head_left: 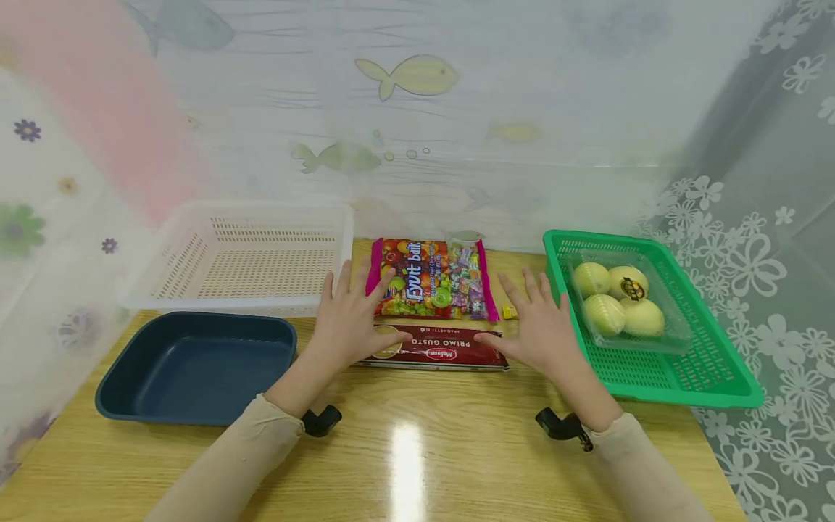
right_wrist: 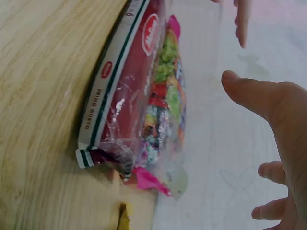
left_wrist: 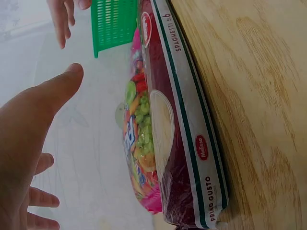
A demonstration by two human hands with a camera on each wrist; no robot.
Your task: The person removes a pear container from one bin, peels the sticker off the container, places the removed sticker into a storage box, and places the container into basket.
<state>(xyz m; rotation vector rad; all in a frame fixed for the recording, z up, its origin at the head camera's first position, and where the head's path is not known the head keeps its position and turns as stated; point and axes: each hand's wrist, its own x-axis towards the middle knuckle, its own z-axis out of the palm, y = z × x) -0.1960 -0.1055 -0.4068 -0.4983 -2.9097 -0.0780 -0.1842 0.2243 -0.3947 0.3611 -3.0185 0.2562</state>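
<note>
- Head view: two sleeved forearms reach over the wooden table (head_left: 404,464), each with a black wrist mount.
- The left hand (head_left: 355,319) hovers with fingers spread and straight, holding nothing; its thumb lies over the left end of the spaghetti pack (head_left: 433,357), its fingertips near the left edge of the candy bag (head_left: 430,280).
- The right hand (head_left: 538,326) is likewise spread flat and empty, its thumb over the pack's right end.
- The wrist views show both palms raised above the pack, not gripping it.
- The spaghetti pack lies flat between the hands; the candy bag lies just behind it, touching.
- A small yellow piece (head_left: 509,312) sits beside the bag's right corner.
- Left: a dark blue tray (head_left: 196,366), then a white basket (head_left: 244,250) behind it.
- Right: a green basket (head_left: 652,319) holding a clear box of four yellow-green fruits (head_left: 620,297).
</note>
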